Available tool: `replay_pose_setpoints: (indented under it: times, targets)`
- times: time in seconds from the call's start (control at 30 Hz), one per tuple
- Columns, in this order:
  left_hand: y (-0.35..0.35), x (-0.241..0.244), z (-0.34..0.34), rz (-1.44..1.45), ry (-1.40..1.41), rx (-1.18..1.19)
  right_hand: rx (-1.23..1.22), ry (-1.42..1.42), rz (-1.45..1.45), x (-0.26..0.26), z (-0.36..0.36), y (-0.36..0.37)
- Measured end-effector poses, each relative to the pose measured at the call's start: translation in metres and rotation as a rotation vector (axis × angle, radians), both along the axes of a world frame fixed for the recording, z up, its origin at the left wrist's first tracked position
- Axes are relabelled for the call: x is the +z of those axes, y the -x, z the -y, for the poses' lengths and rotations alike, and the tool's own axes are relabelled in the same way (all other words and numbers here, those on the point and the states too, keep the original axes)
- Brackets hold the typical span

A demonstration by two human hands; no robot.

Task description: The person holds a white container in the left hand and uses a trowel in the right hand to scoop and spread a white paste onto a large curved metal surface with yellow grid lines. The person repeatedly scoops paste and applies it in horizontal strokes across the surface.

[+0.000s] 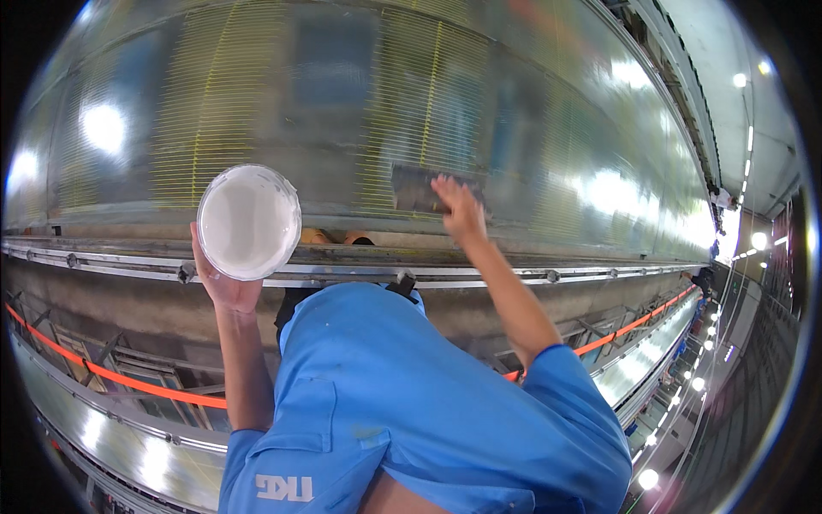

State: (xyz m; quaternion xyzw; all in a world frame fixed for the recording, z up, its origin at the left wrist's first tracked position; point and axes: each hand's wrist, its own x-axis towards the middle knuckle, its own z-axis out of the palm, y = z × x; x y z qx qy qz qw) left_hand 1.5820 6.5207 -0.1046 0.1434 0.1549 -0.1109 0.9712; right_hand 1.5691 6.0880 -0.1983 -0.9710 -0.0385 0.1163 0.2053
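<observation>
My left hand [230, 283] holds up a round tub of white paste [249, 221] from beneath, above the metal rail at the near edge. My right hand [461, 209] lies over a flat, dark rectangular blade or plate [417, 186], its fingers spread across the right part. Whether the fingers grip its far side is hidden. Under the blade stretches a long, glossy, translucent screen-like panel [321, 148] with bands of fine yellow lines.
A metal rail [475, 277] with clamps or knobs runs along the panel's near edge, against my body. Behind me run an orange bar [154, 390] and another glossy panel [122, 443]. People and machinery stand far off at the right.
</observation>
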Motion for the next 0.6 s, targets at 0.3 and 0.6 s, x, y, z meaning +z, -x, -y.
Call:
replay_pose_setpoints:
  times: [0.3,0.6]
  targets:
    - [-0.009,0.007,-0.003,0.120,0.056,-0.065,-0.175,-0.144,-0.150,0.063,-0.031,0.043]
    - [-0.017,0.035,-0.012,0.015,-0.097,-0.023,-0.215,-0.012,0.057,0.037,-0.021,-0.234]
